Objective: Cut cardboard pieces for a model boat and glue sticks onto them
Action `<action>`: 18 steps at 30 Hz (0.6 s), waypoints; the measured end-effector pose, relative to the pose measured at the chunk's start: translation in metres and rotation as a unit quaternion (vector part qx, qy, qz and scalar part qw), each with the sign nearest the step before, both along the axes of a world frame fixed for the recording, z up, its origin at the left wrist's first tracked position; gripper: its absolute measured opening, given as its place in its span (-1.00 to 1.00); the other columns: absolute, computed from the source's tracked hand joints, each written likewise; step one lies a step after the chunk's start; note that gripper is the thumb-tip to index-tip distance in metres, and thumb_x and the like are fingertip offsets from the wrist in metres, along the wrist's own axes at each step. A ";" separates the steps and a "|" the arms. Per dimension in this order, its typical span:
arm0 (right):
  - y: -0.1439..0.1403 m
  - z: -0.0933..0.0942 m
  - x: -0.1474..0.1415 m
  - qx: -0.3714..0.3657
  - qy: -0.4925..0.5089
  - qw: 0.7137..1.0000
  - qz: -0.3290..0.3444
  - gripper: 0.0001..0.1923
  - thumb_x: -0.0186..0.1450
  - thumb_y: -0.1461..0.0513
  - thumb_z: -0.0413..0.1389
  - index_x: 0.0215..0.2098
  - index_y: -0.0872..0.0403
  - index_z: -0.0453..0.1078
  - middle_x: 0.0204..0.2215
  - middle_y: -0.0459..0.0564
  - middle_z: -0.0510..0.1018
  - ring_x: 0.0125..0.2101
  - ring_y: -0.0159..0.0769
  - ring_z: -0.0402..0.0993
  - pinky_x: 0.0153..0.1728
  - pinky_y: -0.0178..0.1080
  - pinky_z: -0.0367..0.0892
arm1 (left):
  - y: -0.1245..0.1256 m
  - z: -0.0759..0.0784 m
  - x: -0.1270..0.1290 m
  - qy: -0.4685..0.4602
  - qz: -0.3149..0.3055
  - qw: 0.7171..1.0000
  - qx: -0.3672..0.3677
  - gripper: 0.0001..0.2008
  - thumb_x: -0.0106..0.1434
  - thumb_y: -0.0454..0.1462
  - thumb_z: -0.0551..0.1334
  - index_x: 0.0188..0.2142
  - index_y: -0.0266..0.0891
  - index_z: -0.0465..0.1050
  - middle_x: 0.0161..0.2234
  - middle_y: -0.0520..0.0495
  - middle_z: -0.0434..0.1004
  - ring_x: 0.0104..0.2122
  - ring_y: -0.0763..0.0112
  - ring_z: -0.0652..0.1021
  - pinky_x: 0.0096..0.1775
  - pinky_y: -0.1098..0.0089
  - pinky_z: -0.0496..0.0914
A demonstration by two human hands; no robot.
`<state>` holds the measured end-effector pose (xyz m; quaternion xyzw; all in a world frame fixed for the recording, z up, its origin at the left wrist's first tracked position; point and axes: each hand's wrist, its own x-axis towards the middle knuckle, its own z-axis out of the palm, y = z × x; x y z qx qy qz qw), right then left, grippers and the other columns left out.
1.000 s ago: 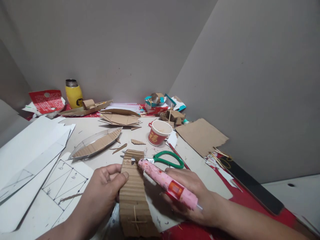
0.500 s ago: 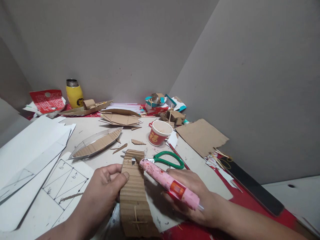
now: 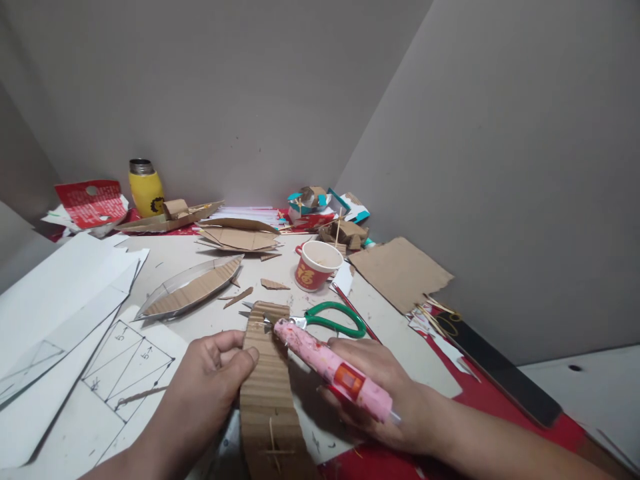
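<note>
A strip of corrugated cardboard (image 3: 265,393) is pinched at its left edge between the thumb and fingers of my left hand (image 3: 220,367). Two thin sticks lie crossed on its lower end. My right hand (image 3: 373,387) is wrapped round a pink hot glue gun (image 3: 330,363), whose grip is hidden by the hand. The gun's nozzle is at the strip's upper part, close to its right edge; whether it touches I cannot tell. Behind the strip lie green-handled scissors (image 3: 337,320), their blade tips showing to its left.
A boat-shaped cardboard piece (image 3: 193,287) and cardboard scraps lie beyond my hands. A red and white paper cup (image 3: 313,272) stands behind the scissors. Drawn paper sheets (image 3: 133,367) cover the left, a flat cardboard sheet (image 3: 400,273) the right. A yellow bottle (image 3: 146,192) stands at the back.
The glue gun's nozzle has shifted slightly left over the top of the strip. My left hand keeps its hold, and the whole view has moved a little.
</note>
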<state>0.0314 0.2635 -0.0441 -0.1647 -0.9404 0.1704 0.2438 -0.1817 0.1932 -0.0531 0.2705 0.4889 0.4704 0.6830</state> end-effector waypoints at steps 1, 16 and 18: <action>0.000 0.000 0.000 -0.007 0.005 1.000 0.003 -0.83 0.28 0.24 0.03 -0.19 0.13 0.36 -0.52 -0.02 0.48 -0.54 -0.35 0.40 -0.45 -0.33 0.38 | 0.000 0.000 0.000 0.002 0.004 1.000 -0.001 -0.73 0.07 -0.25 0.34 -0.23 -0.33 0.56 -0.41 -0.12 0.64 -0.52 0.35 0.56 -0.39 0.40 0.41; -0.003 0.005 0.003 0.003 0.015 0.999 0.030 -0.90 0.29 0.25 -0.01 -0.40 0.04 0.17 -0.59 -0.13 0.32 -0.61 -0.40 0.20 -0.59 -0.34 0.17 | 0.003 0.000 -0.002 0.019 0.051 0.999 0.007 -0.64 0.05 -0.20 0.37 -0.16 -0.32 0.53 -0.41 -0.14 0.65 -0.52 0.32 0.58 -0.41 0.39 0.43; -0.004 0.005 0.003 0.002 0.002 1.000 0.029 -0.90 0.29 0.25 -0.01 -0.39 0.05 0.18 -0.59 -0.10 0.34 -0.59 -0.38 0.22 -0.57 -0.33 0.18 | 0.002 0.000 -0.001 0.019 0.047 0.999 0.010 -0.61 0.05 -0.19 0.37 -0.13 -0.31 0.51 -0.40 -0.13 0.65 -0.50 0.31 0.59 -0.40 0.39 0.44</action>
